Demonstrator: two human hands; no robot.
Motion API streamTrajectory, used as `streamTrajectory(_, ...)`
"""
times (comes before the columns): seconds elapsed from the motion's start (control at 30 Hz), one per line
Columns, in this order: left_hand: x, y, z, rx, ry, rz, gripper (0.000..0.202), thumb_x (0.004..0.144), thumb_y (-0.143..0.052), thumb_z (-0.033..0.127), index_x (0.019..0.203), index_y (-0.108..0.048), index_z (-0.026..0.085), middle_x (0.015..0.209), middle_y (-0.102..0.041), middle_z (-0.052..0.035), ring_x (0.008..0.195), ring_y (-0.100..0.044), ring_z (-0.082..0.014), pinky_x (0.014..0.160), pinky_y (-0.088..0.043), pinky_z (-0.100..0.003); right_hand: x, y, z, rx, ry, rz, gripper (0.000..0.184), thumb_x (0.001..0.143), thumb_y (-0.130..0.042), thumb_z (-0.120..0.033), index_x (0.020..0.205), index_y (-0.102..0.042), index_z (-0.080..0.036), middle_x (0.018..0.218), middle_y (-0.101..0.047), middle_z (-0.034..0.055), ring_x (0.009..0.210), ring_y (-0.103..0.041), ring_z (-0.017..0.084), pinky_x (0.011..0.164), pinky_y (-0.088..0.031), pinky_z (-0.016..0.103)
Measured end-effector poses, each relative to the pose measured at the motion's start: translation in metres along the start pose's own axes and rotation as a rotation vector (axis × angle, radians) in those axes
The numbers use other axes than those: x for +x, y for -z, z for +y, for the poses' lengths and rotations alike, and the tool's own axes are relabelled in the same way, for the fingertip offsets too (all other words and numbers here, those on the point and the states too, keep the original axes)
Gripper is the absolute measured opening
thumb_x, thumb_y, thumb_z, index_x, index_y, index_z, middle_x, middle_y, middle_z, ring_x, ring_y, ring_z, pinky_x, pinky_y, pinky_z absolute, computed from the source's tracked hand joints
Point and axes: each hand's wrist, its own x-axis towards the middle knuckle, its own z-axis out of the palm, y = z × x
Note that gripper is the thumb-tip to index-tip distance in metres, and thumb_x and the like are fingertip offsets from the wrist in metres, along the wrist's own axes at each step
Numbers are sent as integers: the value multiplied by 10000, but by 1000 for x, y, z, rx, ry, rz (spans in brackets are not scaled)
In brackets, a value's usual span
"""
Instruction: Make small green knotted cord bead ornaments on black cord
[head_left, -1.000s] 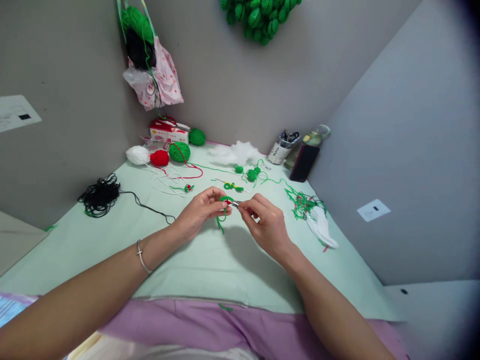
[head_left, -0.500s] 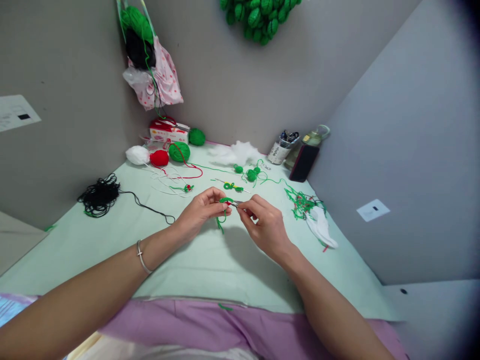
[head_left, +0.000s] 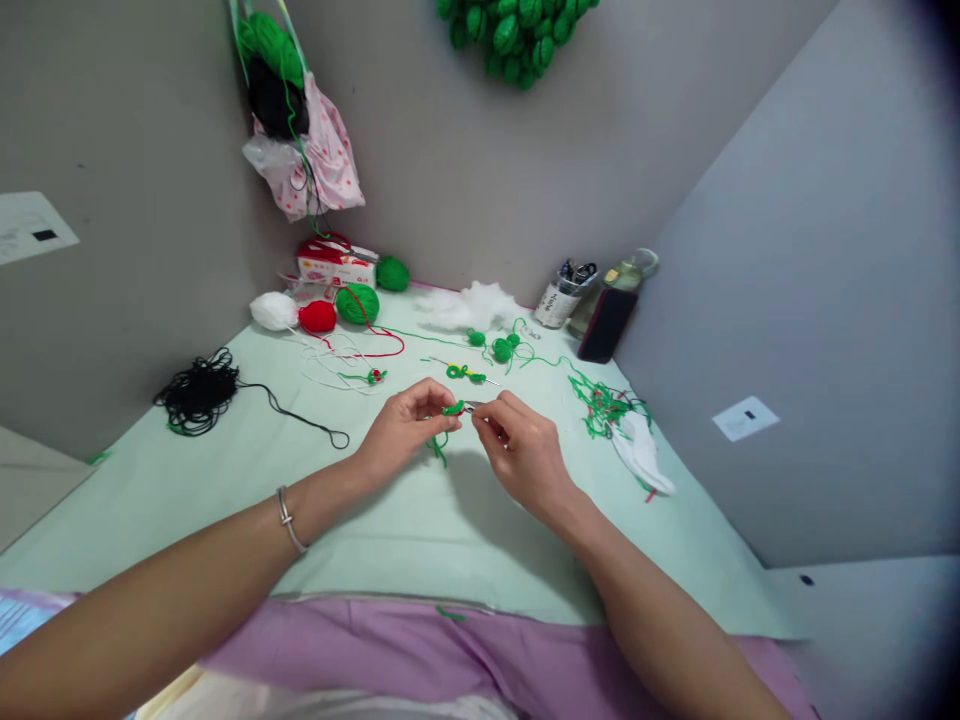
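My left hand [head_left: 409, 425] pinches a small green crocheted piece [head_left: 453, 409] with a bit of red at its edge. Green yarn tails [head_left: 437, 450] dangle below those fingertips. Close on the right, my right hand [head_left: 523, 440] is closed around a small metal tool [head_left: 472, 404] with a slim, pointed end. The tool's tip meets the piece at its right edge; the fingers cover the rest, so its exact kind is hidden. Just beyond the hands lie a yellow and green crocheted piece [head_left: 466, 373] and, further left, a small red and green one [head_left: 375, 376].
Yarn balls in white [head_left: 274, 311], red [head_left: 317, 316] and green [head_left: 358, 304] sit at back left, black yarn [head_left: 199, 392] nearer. White stuffing [head_left: 480, 303], a pen cup [head_left: 558, 300] and a phone [head_left: 608, 325] stand behind. Green scraps [head_left: 600, 405] lie right.
The crocheted piece has turned and dipped slightly in my left fingers, showing less red. My left wrist has rotated a little; the right hand has shifted slightly left.
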Motion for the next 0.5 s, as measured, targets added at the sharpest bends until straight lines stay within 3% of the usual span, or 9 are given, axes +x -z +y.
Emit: streamTrajectory(0.5,-3,-1,1,78,-46,-8,180,824,-680,321,908,-585,193,856,-622,-5,819,-643,-158,771,-477,-290,0,1,-1,32,-14,-23,171,927,-485,-157,800,-593,-195,716,-530,10,574,-456,110,550,-342,238)
